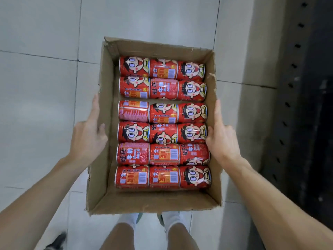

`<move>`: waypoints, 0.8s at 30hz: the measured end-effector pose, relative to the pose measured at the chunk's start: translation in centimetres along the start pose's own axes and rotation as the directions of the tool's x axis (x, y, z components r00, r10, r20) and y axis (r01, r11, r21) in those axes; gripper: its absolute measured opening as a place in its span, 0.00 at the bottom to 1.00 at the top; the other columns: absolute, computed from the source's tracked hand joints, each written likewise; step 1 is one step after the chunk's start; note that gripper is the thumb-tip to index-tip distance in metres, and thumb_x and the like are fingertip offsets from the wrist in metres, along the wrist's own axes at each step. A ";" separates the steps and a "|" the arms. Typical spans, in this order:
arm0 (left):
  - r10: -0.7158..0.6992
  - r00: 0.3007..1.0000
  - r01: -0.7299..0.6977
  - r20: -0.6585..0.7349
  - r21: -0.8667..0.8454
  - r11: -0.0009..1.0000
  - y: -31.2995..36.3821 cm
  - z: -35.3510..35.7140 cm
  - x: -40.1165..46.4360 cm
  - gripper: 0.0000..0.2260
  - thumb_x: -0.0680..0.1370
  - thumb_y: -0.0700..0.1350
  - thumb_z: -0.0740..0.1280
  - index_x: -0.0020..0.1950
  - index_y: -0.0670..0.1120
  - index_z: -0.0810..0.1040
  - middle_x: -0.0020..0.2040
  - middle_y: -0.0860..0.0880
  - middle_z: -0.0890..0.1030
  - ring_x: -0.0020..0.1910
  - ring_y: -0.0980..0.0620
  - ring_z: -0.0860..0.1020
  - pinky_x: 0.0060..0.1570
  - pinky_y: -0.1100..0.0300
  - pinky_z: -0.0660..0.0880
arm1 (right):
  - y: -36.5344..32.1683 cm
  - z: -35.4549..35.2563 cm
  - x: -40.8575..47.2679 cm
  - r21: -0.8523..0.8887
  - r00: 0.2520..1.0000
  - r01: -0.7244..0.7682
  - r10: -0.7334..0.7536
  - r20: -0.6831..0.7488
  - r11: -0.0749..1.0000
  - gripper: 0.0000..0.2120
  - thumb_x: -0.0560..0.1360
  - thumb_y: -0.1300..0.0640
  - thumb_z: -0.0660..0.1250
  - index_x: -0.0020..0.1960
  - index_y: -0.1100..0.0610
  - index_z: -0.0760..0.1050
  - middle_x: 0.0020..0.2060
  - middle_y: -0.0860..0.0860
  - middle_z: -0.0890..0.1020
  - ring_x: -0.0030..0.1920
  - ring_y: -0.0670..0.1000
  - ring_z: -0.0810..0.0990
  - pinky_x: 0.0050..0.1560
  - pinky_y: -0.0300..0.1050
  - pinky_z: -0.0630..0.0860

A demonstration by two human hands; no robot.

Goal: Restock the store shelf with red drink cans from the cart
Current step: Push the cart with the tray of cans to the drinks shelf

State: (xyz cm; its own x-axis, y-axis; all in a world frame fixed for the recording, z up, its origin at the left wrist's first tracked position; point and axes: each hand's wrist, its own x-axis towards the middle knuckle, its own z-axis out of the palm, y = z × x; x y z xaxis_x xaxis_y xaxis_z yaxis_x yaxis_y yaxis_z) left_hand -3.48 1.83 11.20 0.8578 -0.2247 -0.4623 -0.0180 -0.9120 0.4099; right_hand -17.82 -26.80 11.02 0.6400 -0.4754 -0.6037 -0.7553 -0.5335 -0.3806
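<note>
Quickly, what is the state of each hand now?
Left hand: its grip holds the left wall of the brown cardboard box of red drink cans.
Right hand: holds the box's right wall, index finger straight.

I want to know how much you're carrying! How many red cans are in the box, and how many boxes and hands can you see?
Red cans: 18
Cardboard box: 1
Hands: 2, left hand and right hand
Total: 21
</note>
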 end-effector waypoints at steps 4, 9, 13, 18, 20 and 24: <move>-0.030 0.999 0.029 0.032 0.036 0.999 3.5 -7.7 -4.9 0.37 0.78 0.36 0.65 0.81 0.53 0.48 0.25 0.47 0.70 0.26 0.48 0.70 0.38 0.53 0.73 | -3.2 -5.9 -6.1 -0.016 0.999 -0.004 0.005 0.043 1.000 0.41 0.81 0.55 0.61 0.80 0.44 0.34 0.43 0.52 0.78 0.39 0.52 0.78 0.50 0.53 0.80; -0.071 0.997 0.071 0.035 0.002 0.997 9.0 -17.7 -11.8 0.36 0.79 0.37 0.64 0.80 0.56 0.49 0.26 0.44 0.72 0.28 0.47 0.72 0.39 0.54 0.73 | -8.2 -15.5 -14.8 -0.003 0.999 0.004 -0.004 0.049 1.000 0.39 0.81 0.55 0.61 0.81 0.48 0.37 0.42 0.51 0.73 0.37 0.49 0.73 0.50 0.50 0.75; -0.058 0.998 0.058 0.013 0.000 0.998 13.8 -25.7 -17.6 0.38 0.78 0.37 0.65 0.80 0.59 0.49 0.27 0.44 0.72 0.29 0.50 0.71 0.39 0.56 0.70 | -11.4 -23.9 -21.7 -0.048 0.999 0.014 -0.011 0.045 0.999 0.41 0.80 0.56 0.62 0.81 0.47 0.37 0.44 0.60 0.80 0.42 0.60 0.78 0.49 0.50 0.73; -0.028 1.000 0.028 0.014 -0.018 0.999 19.2 -35.3 -23.8 0.37 0.78 0.37 0.65 0.79 0.60 0.51 0.46 0.37 0.82 0.40 0.43 0.76 0.47 0.55 0.72 | -15.8 -34.0 -29.8 -0.115 0.999 0.042 -0.042 0.007 0.993 0.43 0.79 0.54 0.63 0.81 0.46 0.36 0.52 0.67 0.79 0.53 0.66 0.79 0.56 0.56 0.74; 0.015 0.999 -0.016 -0.028 -0.042 0.999 21.3 -39.0 -26.5 0.37 0.77 0.36 0.65 0.79 0.59 0.52 0.56 0.36 0.81 0.44 0.41 0.78 0.50 0.55 0.72 | -17.5 -37.7 -33.3 -0.103 0.996 0.086 -0.088 -0.019 0.991 0.43 0.79 0.54 0.63 0.81 0.46 0.36 0.47 0.65 0.78 0.48 0.65 0.79 0.52 0.56 0.77; 0.118 0.989 -0.121 -0.094 -0.033 0.992 23.9 -45.3 -31.5 0.39 0.74 0.34 0.66 0.79 0.58 0.55 0.66 0.40 0.77 0.60 0.39 0.76 0.59 0.54 0.71 | -19.7 -44.0 -39.8 -0.139 0.986 0.144 -0.154 -0.063 0.980 0.41 0.79 0.57 0.62 0.81 0.50 0.38 0.40 0.57 0.75 0.37 0.56 0.72 0.40 0.48 0.68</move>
State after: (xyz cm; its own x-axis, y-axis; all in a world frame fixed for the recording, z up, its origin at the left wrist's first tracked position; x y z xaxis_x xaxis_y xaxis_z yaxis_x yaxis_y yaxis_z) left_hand -7.66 2.67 71.19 0.8942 -0.2973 -0.3346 -0.1052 -0.8662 0.4885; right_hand -22.20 -28.19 73.39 0.7560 -0.4308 -0.4928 -0.6285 -0.6881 -0.3626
